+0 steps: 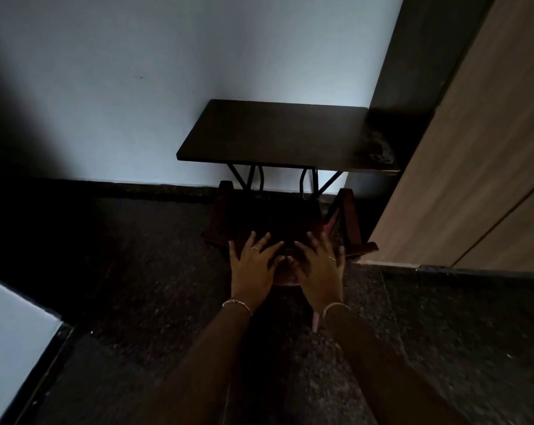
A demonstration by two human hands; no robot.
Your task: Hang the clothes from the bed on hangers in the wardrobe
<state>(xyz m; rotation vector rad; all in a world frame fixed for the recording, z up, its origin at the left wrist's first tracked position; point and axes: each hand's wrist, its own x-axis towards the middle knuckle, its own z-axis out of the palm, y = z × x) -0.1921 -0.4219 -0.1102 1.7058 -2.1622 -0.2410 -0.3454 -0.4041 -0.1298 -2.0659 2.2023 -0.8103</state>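
Both hands out flat, gripping nothing
The left hand and right hand spread straight fingers over a dark stool; no clothes or hangers show, the wardrobe stands to the right, so fetching a garment probably comes next

The room is dim and the picture underexposed — the floor and the space under the table sink to near black. Bluish light lies on the wall, brightest beside the table, fading to deep shadow at the left. The left hand and right hand look soft and grainy — straight lines lean near the edges.
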